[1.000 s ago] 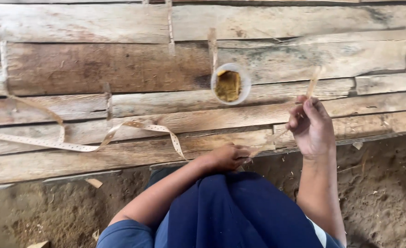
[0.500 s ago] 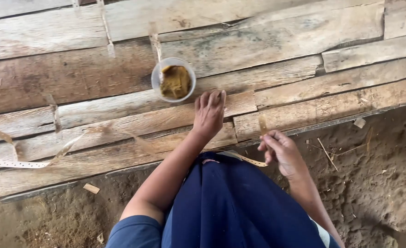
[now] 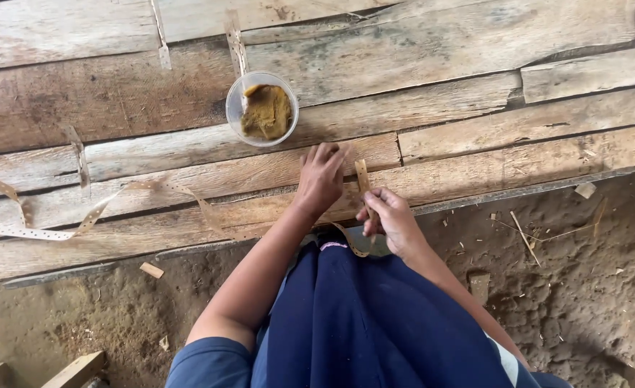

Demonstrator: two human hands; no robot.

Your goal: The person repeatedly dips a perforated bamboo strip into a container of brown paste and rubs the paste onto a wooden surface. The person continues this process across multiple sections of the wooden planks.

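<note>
- While pinching a thin tan strip, right hand is hovering at the plank edge.
- Left hand is lying flat, empty, beside it.
- Round clear tub of brown paste is sitting just beyond.

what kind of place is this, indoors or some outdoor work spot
Probably an outdoor or open-sided rustic work spot. The person sits at a platform of rough weathered planks beside bare dirt ground littered with wood scraps. A small tub of brownish paste and a long perforated strip lie on the boards.
</note>
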